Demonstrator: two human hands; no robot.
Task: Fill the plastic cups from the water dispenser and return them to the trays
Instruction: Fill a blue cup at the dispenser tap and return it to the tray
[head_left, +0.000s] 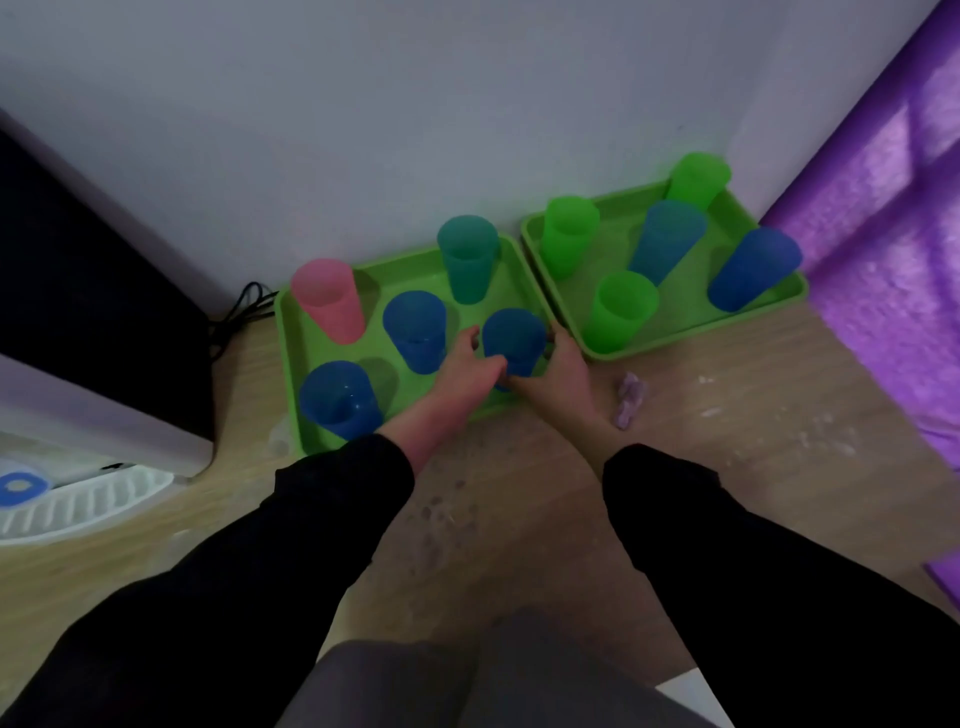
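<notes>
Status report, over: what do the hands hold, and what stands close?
Left hand and right hand both hold one blue cup. Cup at left tray, near right corner. Second blue cup close on its left.

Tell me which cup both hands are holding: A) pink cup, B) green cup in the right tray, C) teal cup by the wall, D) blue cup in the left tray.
D: the left hand and right hand grip the blue cup in the left tray.

One head-worn wide-angle view, from above, facing forward and steeply down, close over the green trays (400, 270) on the wooden floor (727, 415), wall (363, 130) straight ahead
</notes>
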